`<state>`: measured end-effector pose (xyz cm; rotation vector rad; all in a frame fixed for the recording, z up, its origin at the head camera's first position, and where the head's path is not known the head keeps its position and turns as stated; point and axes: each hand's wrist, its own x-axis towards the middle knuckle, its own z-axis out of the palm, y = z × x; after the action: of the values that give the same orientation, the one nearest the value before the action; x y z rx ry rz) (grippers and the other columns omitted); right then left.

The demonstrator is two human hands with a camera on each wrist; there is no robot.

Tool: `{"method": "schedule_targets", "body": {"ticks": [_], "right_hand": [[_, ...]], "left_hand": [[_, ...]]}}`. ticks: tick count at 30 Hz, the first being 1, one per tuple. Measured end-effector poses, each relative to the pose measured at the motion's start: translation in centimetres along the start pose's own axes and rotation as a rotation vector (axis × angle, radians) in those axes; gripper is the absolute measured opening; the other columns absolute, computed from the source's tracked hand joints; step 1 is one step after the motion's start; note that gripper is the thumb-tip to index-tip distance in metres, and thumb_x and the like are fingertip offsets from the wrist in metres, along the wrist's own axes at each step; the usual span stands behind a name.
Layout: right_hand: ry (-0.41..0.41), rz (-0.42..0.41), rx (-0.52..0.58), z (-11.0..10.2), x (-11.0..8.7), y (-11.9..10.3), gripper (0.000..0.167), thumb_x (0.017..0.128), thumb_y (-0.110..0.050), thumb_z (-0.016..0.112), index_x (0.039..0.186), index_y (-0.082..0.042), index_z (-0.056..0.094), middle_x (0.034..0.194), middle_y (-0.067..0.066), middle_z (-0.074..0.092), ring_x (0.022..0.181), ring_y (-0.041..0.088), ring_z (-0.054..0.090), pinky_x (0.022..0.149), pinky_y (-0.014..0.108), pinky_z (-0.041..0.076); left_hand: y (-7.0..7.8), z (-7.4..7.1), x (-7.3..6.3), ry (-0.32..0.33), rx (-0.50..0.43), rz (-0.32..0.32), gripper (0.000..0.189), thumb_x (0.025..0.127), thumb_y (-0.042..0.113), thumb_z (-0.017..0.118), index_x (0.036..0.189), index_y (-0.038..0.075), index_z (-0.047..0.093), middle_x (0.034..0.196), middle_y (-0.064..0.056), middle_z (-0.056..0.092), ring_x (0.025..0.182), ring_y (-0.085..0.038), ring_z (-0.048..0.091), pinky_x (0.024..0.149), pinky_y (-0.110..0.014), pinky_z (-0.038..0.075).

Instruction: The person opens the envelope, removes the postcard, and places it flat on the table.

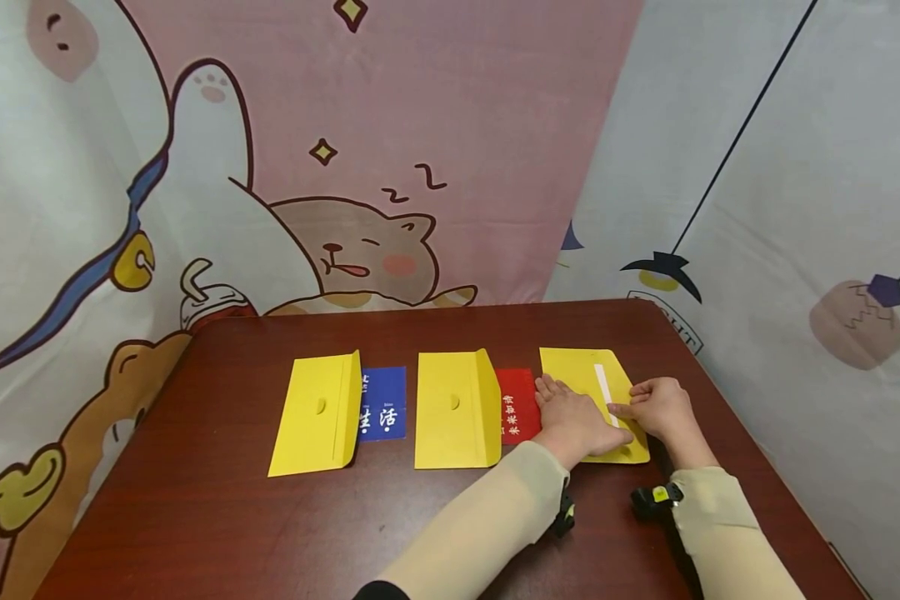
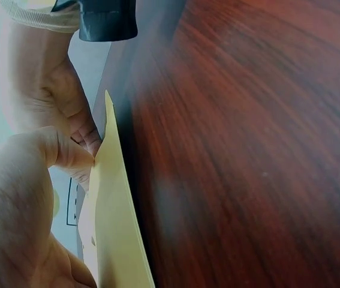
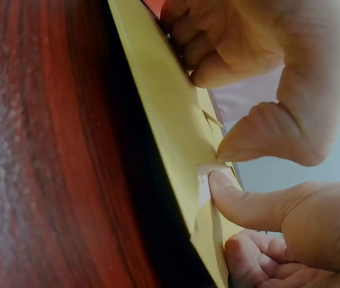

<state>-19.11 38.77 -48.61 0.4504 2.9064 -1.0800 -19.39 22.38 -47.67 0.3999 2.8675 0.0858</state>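
Note:
A yellow envelope (image 1: 570, 367) lies on the right of the table, with a narrow white strip (image 1: 603, 382) running down it near its flap. My left hand (image 1: 576, 421) rests on this envelope with fingers extended and thumb pointing toward the strip. At the envelope's right side, my right hand (image 1: 663, 408) pinches the flap. In the right wrist view its thumb (image 3: 232, 198) presses beside the white strip, while the other fingers curl at the flap's edge. Both thumbs are close together there. The left wrist view shows the envelope (image 2: 116, 222) almost edge-on, its near end slightly raised.
Left of my hands, a red card (image 1: 516, 408) with white characters sticks out beside a middle yellow envelope (image 1: 450, 433). Farther left, a blue card (image 1: 386, 400) shows next to another yellow envelope (image 1: 307, 433). All lie on a dark red-brown table (image 1: 270, 533) before a cartoon-printed cloth (image 1: 495, 125).

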Motion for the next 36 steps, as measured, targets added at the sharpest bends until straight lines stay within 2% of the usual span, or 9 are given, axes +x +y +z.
{"method": "schedule_targets", "body": {"ticks": [4, 16, 24, 31, 36], "right_hand": [[0.001, 0.030, -0.023, -0.1, -0.1, -0.4, 0.063, 0.082, -0.030, 0.094, 0.114, 0.016, 0.066, 0.102, 0.028, 0.072, 0.094, 0.041, 0.068, 0.075, 0.048, 0.061], [0.004, 0.053, -0.006, -0.5, 0.3, 0.0, 0.060, 0.083, -0.023, 0.094, 0.115, 0.018, 0.065, 0.105, 0.031, 0.071, 0.090, 0.041, 0.070, 0.071, 0.046, 0.062], [0.026, 0.087, -0.006, -0.9, 0.0, 0.1, 0.068, 0.082, -0.023, 0.094, 0.123, 0.020, 0.061, 0.110, 0.032, 0.068, 0.099, 0.045, 0.065, 0.081, 0.054, 0.059], [-0.024, 0.064, 0.035, -1.3, 0.5, 0.9, 0.059, 0.086, -0.014, 0.090, 0.125, 0.021, 0.062, 0.102, 0.027, 0.071, 0.089, 0.035, 0.068, 0.073, 0.042, 0.060], [-0.055, 0.058, 0.091, -1.5, 0.8, 1.3, 0.053, 0.087, -0.004, 0.086, 0.125, 0.022, 0.061, 0.102, 0.027, 0.070, 0.089, 0.033, 0.067, 0.071, 0.036, 0.059]], "left_hand": [[0.1, 0.0, 0.0, -0.004, -0.006, -0.001, 0.110, 0.081, 0.093, 0.047, 0.163, 0.019, 0.044, 0.168, -0.009, 0.036, 0.157, -0.036, 0.027, 0.127, -0.047, 0.021], [-0.1, 0.1, 0.3, 0.006, 0.011, -0.012, 0.111, 0.080, 0.093, 0.048, 0.162, 0.018, 0.045, 0.168, -0.011, 0.035, 0.156, -0.037, 0.027, 0.126, -0.048, 0.022], [-0.1, 0.1, 0.1, 0.006, 0.006, -0.004, 0.113, 0.079, 0.093, 0.052, 0.162, 0.016, 0.045, 0.168, -0.010, 0.037, 0.156, -0.037, 0.028, 0.126, -0.047, 0.022], [-0.1, 0.0, -0.1, 0.013, -0.004, 0.004, 0.111, 0.078, 0.091, 0.056, 0.161, 0.017, 0.046, 0.167, -0.010, 0.037, 0.156, -0.036, 0.028, 0.126, -0.047, 0.024], [-0.1, 0.0, -0.2, 0.023, 0.004, 0.008, 0.108, 0.078, 0.089, 0.058, 0.160, 0.019, 0.048, 0.167, -0.009, 0.038, 0.156, -0.036, 0.028, 0.125, -0.047, 0.025]]}}
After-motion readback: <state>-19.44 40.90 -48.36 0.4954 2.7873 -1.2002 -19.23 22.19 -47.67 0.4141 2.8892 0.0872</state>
